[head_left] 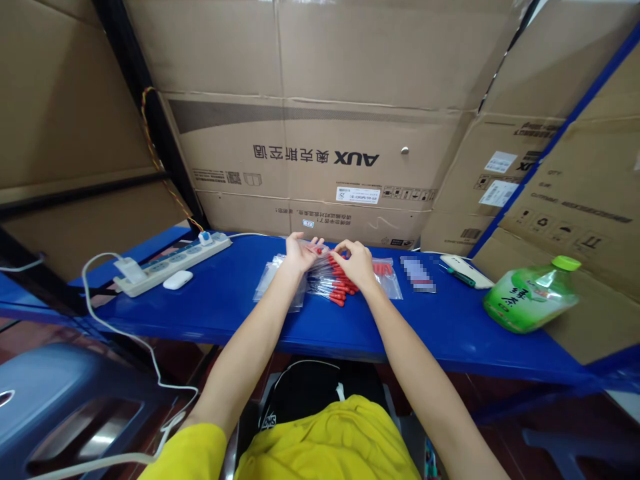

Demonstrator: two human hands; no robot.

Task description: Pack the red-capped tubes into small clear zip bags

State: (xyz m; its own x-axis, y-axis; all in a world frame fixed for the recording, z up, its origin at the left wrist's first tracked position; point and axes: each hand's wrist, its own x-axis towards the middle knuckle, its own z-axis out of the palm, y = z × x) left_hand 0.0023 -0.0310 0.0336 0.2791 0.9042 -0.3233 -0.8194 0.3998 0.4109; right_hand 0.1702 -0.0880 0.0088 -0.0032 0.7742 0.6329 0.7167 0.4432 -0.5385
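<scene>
My left hand (299,255) is turned palm up over the pile, thumb and fingers around what looks like a clear plastic bag (326,251), with a small red piece (319,251) showing at the fingers. Close to its right, my right hand (356,263) is closed in a pinch; what sits between its fingertips is too small to make out. Below both hands lies a pile of thin shiny sticks with red ends (337,293), the red ends mostly pointing right. Flat clear bags (273,283) lie left of the pile. Another clear bag (393,287) with red pieces lies beyond my right wrist.
The blue shelf (220,310) is backed by a cardboard box (310,127). To the left are a power strip (175,263) and a white case (178,279). On the right are a blurred-out card (419,275), a green-handled screwdriver (461,276), a phone (473,270) and a green bottle (530,300).
</scene>
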